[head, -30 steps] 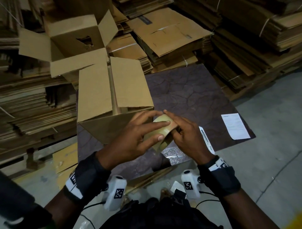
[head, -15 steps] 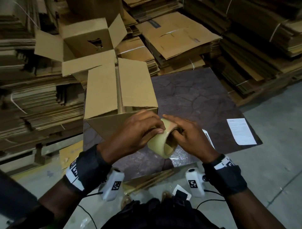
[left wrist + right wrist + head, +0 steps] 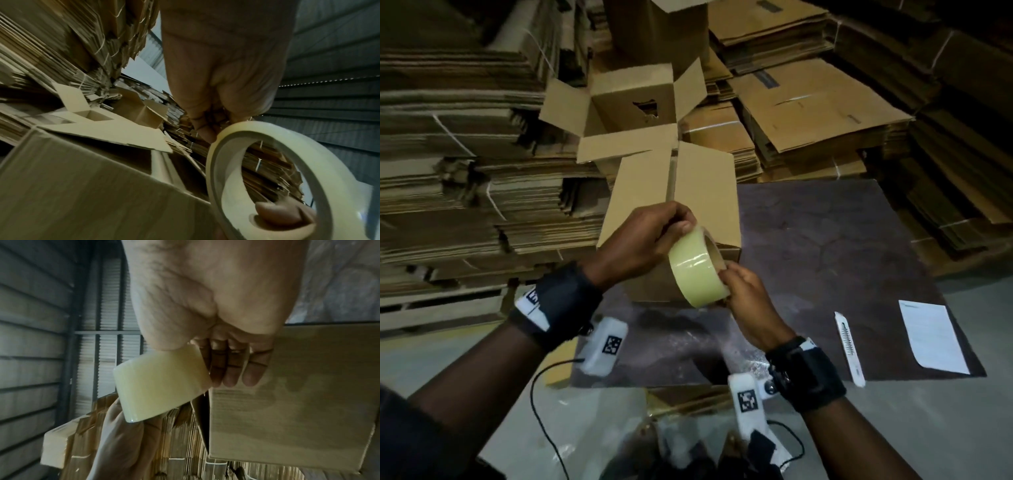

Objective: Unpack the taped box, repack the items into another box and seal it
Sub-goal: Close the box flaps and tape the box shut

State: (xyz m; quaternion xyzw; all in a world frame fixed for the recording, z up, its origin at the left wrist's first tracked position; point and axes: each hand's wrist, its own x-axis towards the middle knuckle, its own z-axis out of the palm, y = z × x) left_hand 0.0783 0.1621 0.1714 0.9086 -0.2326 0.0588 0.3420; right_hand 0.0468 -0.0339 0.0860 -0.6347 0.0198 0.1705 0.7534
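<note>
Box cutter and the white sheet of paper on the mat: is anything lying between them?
Nothing: the head view shows only bare dark mat between the box cutter and the paper.

Pale yellow tape roll [image 3: 697, 270] tilted between both grips; closed cardboard box [image 3: 671, 205] just behind them; open box [image 3: 633, 102] farther back.

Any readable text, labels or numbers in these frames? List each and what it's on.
None can be read.
White paper sheet on the dark mat: printed lines, too small and blurred.
Flattened cardboard at the back: dark printed strip, unreadable.
Wrist camera markers: black-and-white square codes, no words.
Wristband labels: marks too blurred.
Tape roll, closed box, cutter: no text visible.
</note>
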